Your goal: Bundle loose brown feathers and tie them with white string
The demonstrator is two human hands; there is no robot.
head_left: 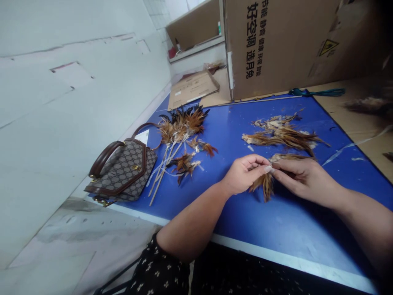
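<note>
My left hand point(245, 174) and my right hand point(302, 178) meet over the blue table point(245, 221), fingers pinched together on a small bunch of brown feathers point(264, 184) that hangs down between them. Just beyond my hands lies a loose pile of brown feathers point(282, 133). Further left on the table lie several finished feather sticks point(179, 135), their feather heads pointing away from me and their thin pale stems fanned toward the table's edge.
A brown patterned handbag point(123, 170) sits at the table's left edge. A large cardboard box point(294, 41) with printed characters stands at the back, a flat carton point(192, 88) beside it. A teal cord point(316, 92) lies at the box's foot. The pale floor lies to the left.
</note>
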